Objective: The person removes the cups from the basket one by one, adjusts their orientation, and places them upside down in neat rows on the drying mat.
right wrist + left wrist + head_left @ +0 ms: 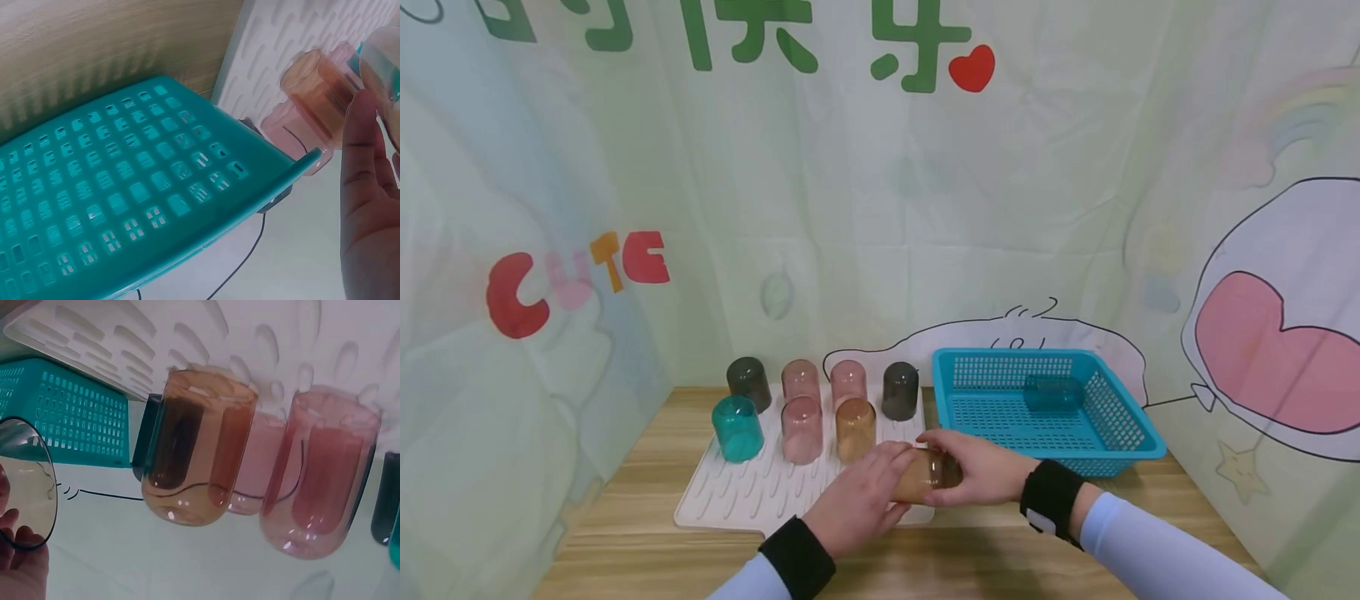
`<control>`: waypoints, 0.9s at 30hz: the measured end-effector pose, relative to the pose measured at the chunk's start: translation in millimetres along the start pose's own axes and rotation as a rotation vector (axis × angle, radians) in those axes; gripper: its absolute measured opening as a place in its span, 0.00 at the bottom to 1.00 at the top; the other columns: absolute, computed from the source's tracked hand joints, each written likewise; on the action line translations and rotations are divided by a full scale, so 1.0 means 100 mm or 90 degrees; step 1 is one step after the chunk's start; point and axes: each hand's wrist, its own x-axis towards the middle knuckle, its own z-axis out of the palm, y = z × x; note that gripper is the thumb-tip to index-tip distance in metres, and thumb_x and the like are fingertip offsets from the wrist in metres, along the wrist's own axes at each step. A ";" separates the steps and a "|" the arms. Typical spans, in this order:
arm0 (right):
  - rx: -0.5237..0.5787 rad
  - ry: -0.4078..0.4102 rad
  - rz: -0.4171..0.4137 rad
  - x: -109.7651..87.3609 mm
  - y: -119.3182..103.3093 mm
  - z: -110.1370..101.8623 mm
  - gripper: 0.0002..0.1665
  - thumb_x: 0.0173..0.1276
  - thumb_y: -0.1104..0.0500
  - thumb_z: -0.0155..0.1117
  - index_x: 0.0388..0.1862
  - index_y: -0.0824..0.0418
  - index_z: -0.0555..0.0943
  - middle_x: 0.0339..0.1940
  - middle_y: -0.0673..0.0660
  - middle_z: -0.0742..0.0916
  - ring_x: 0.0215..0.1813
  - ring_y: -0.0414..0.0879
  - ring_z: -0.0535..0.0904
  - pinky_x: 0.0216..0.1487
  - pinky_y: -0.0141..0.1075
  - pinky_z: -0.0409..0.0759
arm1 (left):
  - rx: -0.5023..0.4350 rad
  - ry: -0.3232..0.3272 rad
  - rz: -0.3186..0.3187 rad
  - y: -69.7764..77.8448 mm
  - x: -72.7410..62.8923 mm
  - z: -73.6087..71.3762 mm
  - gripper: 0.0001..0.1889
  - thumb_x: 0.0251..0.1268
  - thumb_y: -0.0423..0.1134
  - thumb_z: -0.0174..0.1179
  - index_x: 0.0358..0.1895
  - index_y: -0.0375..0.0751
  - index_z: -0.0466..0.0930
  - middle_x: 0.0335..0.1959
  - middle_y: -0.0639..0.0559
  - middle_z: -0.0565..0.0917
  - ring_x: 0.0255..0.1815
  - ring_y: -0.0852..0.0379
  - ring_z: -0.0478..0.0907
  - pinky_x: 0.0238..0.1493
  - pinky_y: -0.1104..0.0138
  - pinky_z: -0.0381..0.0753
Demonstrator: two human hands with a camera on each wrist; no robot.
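Note:
Both hands hold an amber drinking glass [917,477] on its side over the front right corner of the white drying mat [730,500]. My left hand [861,500] grips its left end, fingers over the top and thumb below. At the other end my right hand [988,471] holds it between thumb and fingers. In the left wrist view the round rim of the held glass [54,487] shows at the left edge. Close behind the hands, another amber glass [856,432] stands upside down on the mat, beside a pink glass [802,431] and a teal glass [737,429].
A back row on the mat has a dark grey glass [749,383] at the left, two pink ones, and another dark glass [901,392] at the right. The blue perforated basket [1123,457] stands right of the mat, with a blue-looking glass [1054,393] lying inside.

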 end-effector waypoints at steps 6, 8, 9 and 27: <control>0.007 0.007 0.002 -0.02 0.04 0.01 0.54 0.58 0.35 0.76 0.77 0.50 0.62 0.59 0.46 0.78 0.55 0.43 0.74 0.52 0.39 0.84 | -0.061 0.005 -0.069 -0.06 -0.08 0.03 0.41 0.56 0.49 0.75 0.71 0.44 0.64 0.64 0.50 0.77 0.64 0.55 0.77 0.63 0.61 0.82; 0.010 0.012 -0.007 -0.02 0.04 0.02 0.54 0.57 0.36 0.77 0.77 0.49 0.62 0.59 0.46 0.78 0.54 0.43 0.75 0.50 0.37 0.83 | -0.078 0.008 -0.086 -0.07 -0.10 0.03 0.43 0.56 0.49 0.75 0.72 0.44 0.62 0.64 0.50 0.77 0.63 0.55 0.77 0.62 0.60 0.83; 0.009 0.015 -0.013 -0.02 0.04 0.02 0.54 0.57 0.37 0.78 0.76 0.49 0.63 0.59 0.46 0.78 0.54 0.42 0.75 0.50 0.36 0.83 | -0.086 0.009 -0.092 -0.07 -0.11 0.04 0.44 0.56 0.49 0.75 0.72 0.44 0.61 0.64 0.49 0.76 0.63 0.55 0.77 0.62 0.60 0.83; -0.006 0.066 -0.085 0.02 -0.01 0.08 0.44 0.60 0.42 0.77 0.71 0.52 0.69 0.58 0.46 0.81 0.56 0.41 0.79 0.58 0.41 0.86 | -0.183 0.004 -0.174 0.00 -0.17 0.03 0.46 0.57 0.50 0.75 0.75 0.46 0.57 0.67 0.47 0.74 0.57 0.55 0.80 0.53 0.59 0.88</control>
